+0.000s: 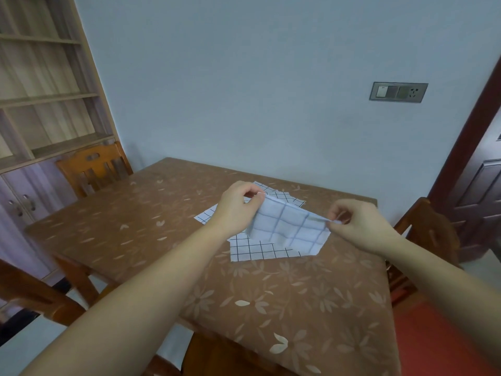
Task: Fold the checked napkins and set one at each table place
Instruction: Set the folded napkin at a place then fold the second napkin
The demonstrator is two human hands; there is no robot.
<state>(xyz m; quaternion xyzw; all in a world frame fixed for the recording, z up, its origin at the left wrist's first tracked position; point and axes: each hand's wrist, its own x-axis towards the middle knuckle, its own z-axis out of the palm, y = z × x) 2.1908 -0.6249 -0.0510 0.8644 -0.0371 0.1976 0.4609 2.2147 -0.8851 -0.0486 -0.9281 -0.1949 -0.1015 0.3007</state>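
Both hands hold one white checked napkin [290,226] a little above the table, stretched between them and blurred. My left hand [235,207] pinches its far left corner. My right hand [357,223] pinches its right corner. Below it more checked napkins lie flat on the brown flower-patterned tablecloth [162,240]: one near the front [257,251], one sticking out to the left [207,215], and one at the back [284,198]. The held napkin hides much of them.
A wooden chair [95,166] stands at the table's far left side, another [431,234] at the right, and a chair back [32,291] shows at the near left. A shelf unit [40,90] fills the left wall. A door frame [471,131] is on the right.
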